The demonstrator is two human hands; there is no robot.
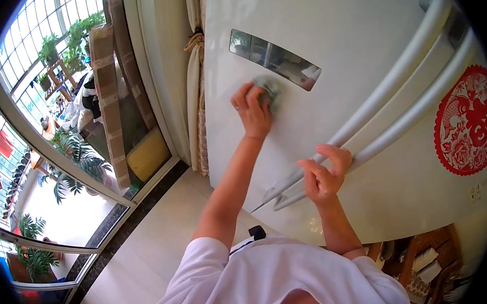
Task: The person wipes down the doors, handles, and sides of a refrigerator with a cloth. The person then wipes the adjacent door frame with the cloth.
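My left hand [252, 111] presses a greyish-green cloth [271, 90] against the white refrigerator door [280, 16]. The cloth is blurred and sits just below a dark, mirror-like display panel [274, 59]. Two long silver handles [387, 82] run side by side down the doors. Over their lower part is my right hand [326, 175], with fingers bent loosely and the thumb apart from them. It appears to hold nothing; whether it touches the handles is hard to tell.
A red paper-cut decoration [464, 120] is on the right door. To the left are a tied curtain [197, 99], a glass sliding door frame [155, 79], tall taped cardboard [107, 104] and potted plants [79, 156]. A wooden shelf [436, 251] stands lower right.
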